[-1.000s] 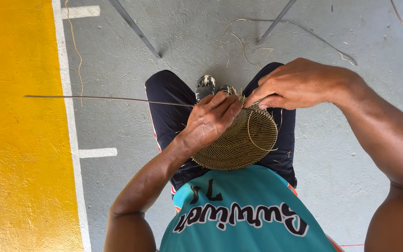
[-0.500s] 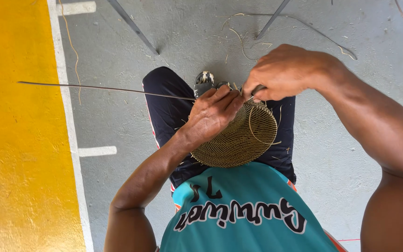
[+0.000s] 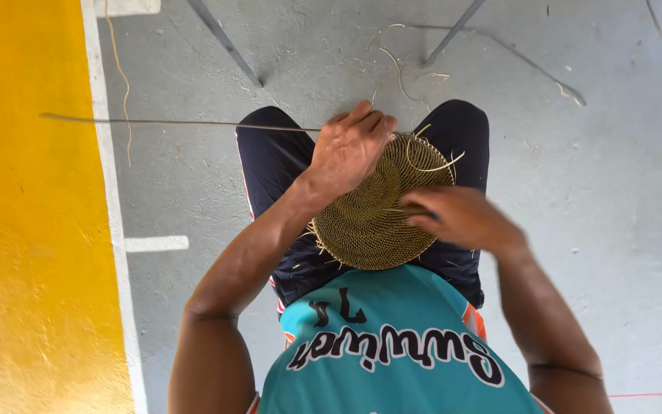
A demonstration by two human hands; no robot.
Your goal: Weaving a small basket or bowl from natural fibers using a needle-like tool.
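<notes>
Grey concrete floor (image 3: 599, 230) here, with a broad yellow painted band (image 3: 24, 230) down the left side edged by a white line (image 3: 105, 192), and a few loose pale fibre scraps (image 3: 400, 73) scattered up top. The person's sitting with a round, flat, tan woven disc of thin fibre (image 3: 369, 222) resting on their lap, across dark shorts (image 3: 277, 161).

Left hand (image 3: 350, 149) is clamped on the disc's far edge, fingers curled over the rim. Right hand (image 3: 461, 218) sits on the near right side of the weave, fingers bent down onto it; it's a bit blurred, so I can't tell if it's pinching a strand or just pressing. A long thin straight strand (image 3: 178, 122) sticks out left from under the left hand.

Progress-wise, I'd say the flat centre looks tightly woven and finished, but loose curly ends (image 3: 430, 157) poke off the rim, so the edge seems unfinished, and no sides have been raised. No containers in view.
</notes>
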